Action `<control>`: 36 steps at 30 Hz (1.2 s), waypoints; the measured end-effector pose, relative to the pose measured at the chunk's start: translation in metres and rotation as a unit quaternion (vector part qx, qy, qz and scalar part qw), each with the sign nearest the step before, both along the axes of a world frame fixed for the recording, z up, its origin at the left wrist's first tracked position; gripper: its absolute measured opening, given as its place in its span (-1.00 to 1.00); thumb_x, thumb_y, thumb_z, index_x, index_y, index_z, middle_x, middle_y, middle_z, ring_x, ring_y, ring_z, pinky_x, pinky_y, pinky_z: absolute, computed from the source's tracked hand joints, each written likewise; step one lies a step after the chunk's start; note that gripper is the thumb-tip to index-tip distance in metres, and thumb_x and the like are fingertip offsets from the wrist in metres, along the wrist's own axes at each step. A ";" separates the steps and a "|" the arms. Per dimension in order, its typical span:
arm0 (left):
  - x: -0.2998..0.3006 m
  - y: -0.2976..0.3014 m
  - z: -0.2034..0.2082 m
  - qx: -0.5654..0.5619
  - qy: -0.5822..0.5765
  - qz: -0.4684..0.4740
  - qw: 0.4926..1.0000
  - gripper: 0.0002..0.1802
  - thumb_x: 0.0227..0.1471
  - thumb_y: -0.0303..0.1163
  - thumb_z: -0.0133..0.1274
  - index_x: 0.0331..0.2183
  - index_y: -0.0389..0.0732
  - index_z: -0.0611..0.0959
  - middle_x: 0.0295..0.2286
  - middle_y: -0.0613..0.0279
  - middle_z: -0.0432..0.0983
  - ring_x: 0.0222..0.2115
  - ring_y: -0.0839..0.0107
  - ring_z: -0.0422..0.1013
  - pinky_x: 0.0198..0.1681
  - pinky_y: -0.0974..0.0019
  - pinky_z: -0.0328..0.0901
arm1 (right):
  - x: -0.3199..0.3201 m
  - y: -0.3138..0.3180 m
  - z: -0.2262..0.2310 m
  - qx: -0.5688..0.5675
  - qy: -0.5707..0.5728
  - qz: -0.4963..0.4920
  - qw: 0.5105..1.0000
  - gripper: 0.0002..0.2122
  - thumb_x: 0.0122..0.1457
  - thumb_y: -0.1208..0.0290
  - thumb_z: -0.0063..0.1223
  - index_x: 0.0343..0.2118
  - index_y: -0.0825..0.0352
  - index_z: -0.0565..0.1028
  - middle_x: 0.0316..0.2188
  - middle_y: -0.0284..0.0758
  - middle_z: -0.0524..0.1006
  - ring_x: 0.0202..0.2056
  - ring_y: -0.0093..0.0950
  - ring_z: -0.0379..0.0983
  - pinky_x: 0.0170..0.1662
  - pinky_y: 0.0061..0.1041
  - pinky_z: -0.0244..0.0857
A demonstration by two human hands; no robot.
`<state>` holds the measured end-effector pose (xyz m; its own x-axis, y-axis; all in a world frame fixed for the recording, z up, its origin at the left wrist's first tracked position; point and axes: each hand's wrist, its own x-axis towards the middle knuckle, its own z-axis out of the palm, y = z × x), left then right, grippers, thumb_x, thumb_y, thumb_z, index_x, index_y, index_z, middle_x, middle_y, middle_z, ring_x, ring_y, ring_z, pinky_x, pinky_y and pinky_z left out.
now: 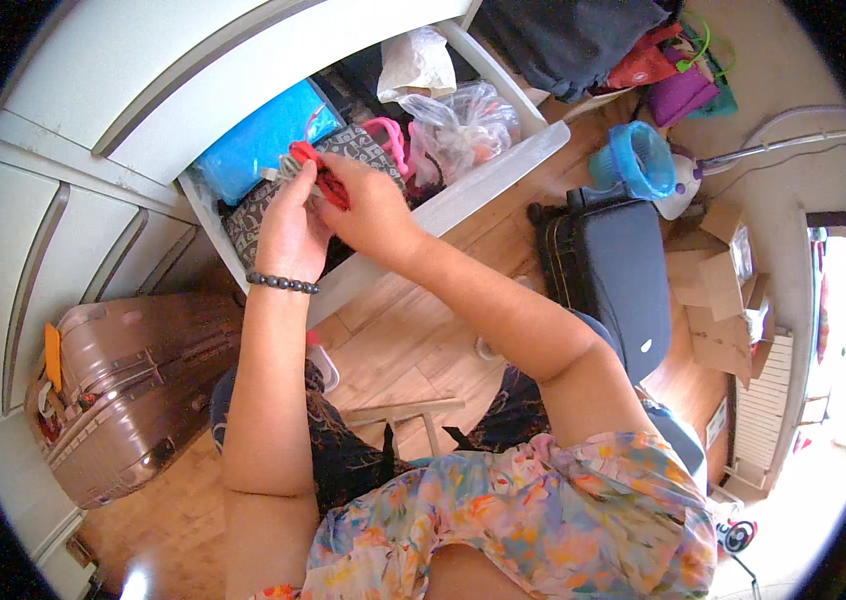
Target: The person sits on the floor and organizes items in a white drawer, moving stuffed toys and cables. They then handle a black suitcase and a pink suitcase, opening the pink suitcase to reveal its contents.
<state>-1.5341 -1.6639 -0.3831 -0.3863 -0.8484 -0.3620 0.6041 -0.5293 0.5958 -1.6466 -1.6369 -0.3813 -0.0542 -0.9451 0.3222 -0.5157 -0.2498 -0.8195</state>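
Note:
Both my hands meet above the left part of an open white drawer. My left hand, with a dark bead bracelet on its wrist, is closed around a grey-white bundle that looks like a coiled cord. A soft red item is pinched in my right hand, right beside the left fingers. Its exact kind is unclear, and fingers hide part of it. Below them in the drawer lie a blue plastic-wrapped package and a dark patterned bag.
The drawer also holds a pink handle-shaped thing, a clear plastic bag and a white bag. A brown hard suitcase is at left. On the right are a dark suitcase, a blue-lined bin and cardboard boxes.

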 end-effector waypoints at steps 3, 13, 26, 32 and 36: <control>-0.003 0.005 0.004 -0.019 -0.075 -0.033 0.996 -0.58 0.01 -0.18 0.01 -0.10 -0.14 0.40 -0.18 0.32 0.36 -0.12 0.39 0.25 -0.02 0.18 0.08 | -0.025 -0.017 -0.002 0.040 0.014 -0.035 0.998 -0.65 -0.09 0.43 0.03 -0.17 0.38 0.42 -0.34 -0.03 0.47 -0.29 -0.11 0.42 -0.25 -0.34 0.31; -0.005 0.008 0.022 -0.086 -0.136 -0.059 0.985 -0.55 0.05 -0.28 -0.04 -0.04 -0.26 0.34 -0.12 0.12 0.37 -0.13 0.35 0.33 -0.07 0.33 0.22 | -0.074 -0.130 -0.049 0.022 0.390 -0.127 0.912 -0.82 -0.03 0.45 -0.03 -0.33 0.34 0.36 -0.37 -0.14 0.44 -0.35 -0.15 0.44 -0.29 -0.25 0.34; 0.011 0.008 0.034 -0.095 -0.112 -0.045 0.988 -0.65 0.05 -0.26 -0.04 -0.13 -0.23 0.43 -0.19 0.15 0.43 -0.19 0.40 0.36 -0.11 0.38 0.23 | -0.061 -0.147 -0.060 -0.027 0.390 -0.074 0.917 -0.71 -0.08 0.45 -0.02 -0.21 0.28 0.46 -0.23 -0.19 0.45 -0.16 -0.17 0.36 -0.15 -0.22 0.26; 0.012 0.005 0.032 -0.097 -0.101 -0.043 0.989 -0.66 0.05 -0.25 -0.04 -0.15 -0.23 0.45 -0.21 0.15 0.45 -0.20 0.42 0.37 -0.12 0.41 0.24 | -0.061 -0.150 -0.070 0.027 0.337 -0.009 0.941 -0.74 -0.10 0.50 -0.04 -0.27 0.29 0.48 -0.31 -0.19 0.49 -0.23 -0.19 0.39 -0.18 -0.26 0.29; 0.015 0.006 0.037 -0.102 -0.103 -0.035 0.989 -0.66 0.05 -0.25 -0.04 -0.16 -0.23 0.47 -0.21 0.15 0.45 -0.21 0.42 0.38 -0.13 0.42 0.24 | -0.075 -0.139 -0.053 -0.134 0.313 -0.107 0.934 -0.75 -0.12 0.49 0.00 -0.29 0.27 0.49 -0.30 -0.23 0.49 -0.23 -0.22 0.39 -0.15 -0.26 0.27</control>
